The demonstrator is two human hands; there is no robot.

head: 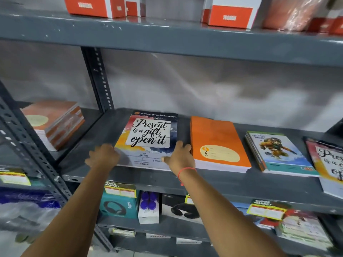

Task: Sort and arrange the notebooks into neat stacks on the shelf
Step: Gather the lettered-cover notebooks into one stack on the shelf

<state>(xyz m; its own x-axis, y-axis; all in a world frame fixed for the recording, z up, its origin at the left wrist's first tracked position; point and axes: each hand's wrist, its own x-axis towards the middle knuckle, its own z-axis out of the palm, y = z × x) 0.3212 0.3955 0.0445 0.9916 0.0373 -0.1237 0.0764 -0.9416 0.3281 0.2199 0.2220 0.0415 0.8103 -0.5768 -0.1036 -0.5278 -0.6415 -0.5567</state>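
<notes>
A stack of notebooks topped by a "Present is a gift, open it" cover (pixel 150 134) lies on the grey middle shelf (pixel 222 184). My left hand (pixel 103 154) presses against the stack's left front corner. My right hand (pixel 181 155) holds its right front edge, thumb on the cover. To the right lie an orange notebook stack (pixel 217 140), a stack with a cartoon figure cover (pixel 278 153), and another "Present" notebook (pixel 328 160) overhanging the shelf's front edge at the far right.
An orange wrapped bundle of notebooks (pixel 55 123) sits in the left bay behind the perforated upright (pixel 98 76). Orange and white boxes (pixel 96 6) stand on the top shelf. Boxed goods (pixel 148 206) fill the shelf below.
</notes>
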